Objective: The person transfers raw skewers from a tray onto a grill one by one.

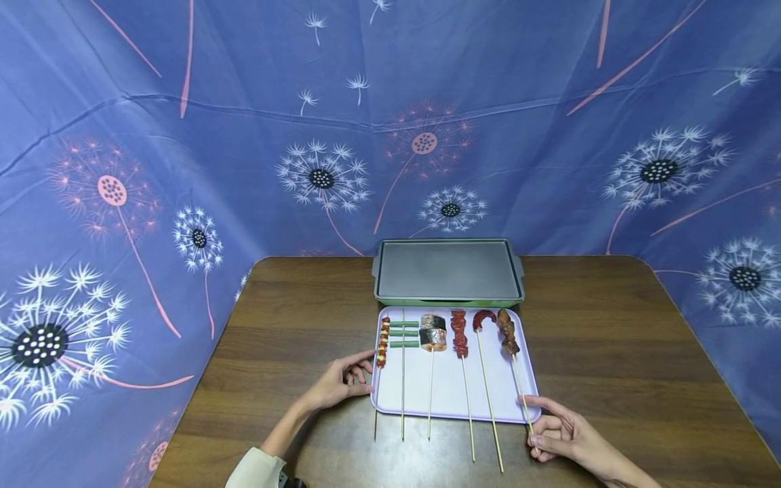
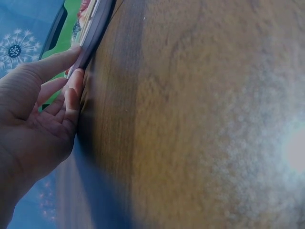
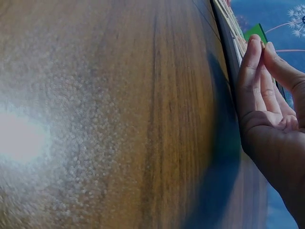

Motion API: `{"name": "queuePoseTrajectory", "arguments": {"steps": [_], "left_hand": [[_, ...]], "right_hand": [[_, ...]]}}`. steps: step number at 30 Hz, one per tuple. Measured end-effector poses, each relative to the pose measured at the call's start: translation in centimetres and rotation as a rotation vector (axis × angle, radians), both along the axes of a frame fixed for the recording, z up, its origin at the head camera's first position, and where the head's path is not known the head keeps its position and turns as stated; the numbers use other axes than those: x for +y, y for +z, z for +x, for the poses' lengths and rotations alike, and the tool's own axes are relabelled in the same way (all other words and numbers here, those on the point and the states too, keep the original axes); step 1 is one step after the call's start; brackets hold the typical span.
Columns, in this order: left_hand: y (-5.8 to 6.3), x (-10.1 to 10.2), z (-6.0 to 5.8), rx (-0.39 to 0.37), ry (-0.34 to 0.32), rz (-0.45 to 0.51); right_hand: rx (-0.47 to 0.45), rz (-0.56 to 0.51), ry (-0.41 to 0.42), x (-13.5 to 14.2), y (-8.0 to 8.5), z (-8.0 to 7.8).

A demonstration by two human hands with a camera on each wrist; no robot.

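Six skewers (image 1: 433, 333) lie side by side on the white tray (image 1: 448, 396), their sticks reaching past its near rim. Your right hand (image 1: 564, 434) pinches the stick of the rightmost, brown skewer (image 1: 508, 332) between thumb and fingertips, beside the tray's near right corner. Your left hand (image 1: 337, 378) is partly open, thumb and forefinger apart, touching the left rim; the other fingers bend loosely. Just behind the tray, a griddle (image 1: 448, 270) stands on the wooden table (image 1: 293, 312).
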State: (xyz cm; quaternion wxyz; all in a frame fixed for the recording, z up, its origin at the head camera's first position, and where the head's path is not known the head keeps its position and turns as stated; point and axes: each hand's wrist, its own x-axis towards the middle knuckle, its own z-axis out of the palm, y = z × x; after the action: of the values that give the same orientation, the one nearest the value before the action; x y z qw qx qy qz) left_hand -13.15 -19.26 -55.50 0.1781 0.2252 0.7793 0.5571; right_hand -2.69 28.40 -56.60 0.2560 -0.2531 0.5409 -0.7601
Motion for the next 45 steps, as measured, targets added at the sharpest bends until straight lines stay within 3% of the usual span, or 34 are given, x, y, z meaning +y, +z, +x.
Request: {"name": "queuePoseTrajectory", "arguments": {"steps": [9,22,34,45], "left_hand": [[-0.1,0.0,-0.1,0.022,0.0,-0.008],[-0.1,-0.1,0.0,0.035,0.003,0.004],[-0.1,-0.1,-0.1,0.028,-0.001,-0.003],[-0.2,-0.1,-0.1,0.015,-0.003,0.011]], "right_hand": [[0.065,0.013,-0.033,0.4,0.4,0.2],[0.066,-0.024,-0.06,2.0,1.1,0.4],[0.128,0.04,-0.105,3.9,2.6,-1.4],[0.137,0.105,-0.129,3.4,3.9,-3.8]]}}
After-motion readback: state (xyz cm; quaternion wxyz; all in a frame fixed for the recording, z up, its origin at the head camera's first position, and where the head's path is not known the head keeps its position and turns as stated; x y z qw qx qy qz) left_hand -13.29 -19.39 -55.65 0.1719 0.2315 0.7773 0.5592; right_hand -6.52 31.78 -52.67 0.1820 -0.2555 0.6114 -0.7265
